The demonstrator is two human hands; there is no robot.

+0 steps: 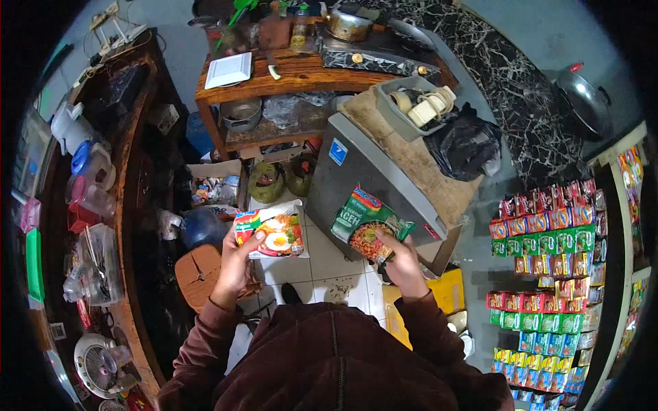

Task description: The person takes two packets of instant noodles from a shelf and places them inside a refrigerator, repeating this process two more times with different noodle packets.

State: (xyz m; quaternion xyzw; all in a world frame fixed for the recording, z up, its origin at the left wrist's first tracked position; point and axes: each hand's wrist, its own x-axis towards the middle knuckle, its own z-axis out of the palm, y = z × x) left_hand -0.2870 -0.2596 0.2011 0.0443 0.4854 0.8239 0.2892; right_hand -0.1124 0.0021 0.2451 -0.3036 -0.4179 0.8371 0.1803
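Observation:
My left hand point(238, 264) grips a white, red and green packet of instant noodles point(277, 231) with a fried egg pictured on its front. In my right hand point(403, 264) is a green packet of instant noodles point(363, 222), printed with the word ACEH and a bowl of noodles. Both packets are held up in front of my body, apart from each other, with their printed fronts towards me. Each thumb lies over the front of its packet; the fingers behind are mostly hidden.
A grey refrigerator point(343, 175) stands ahead, a grey bin point(391, 113) and black bag point(466, 147) on it. Beyond is a wooden table point(295, 75) with a stove point(370, 58). Sachet strips point(541, 233) hang at right. A brown stool point(197, 270) stands at left.

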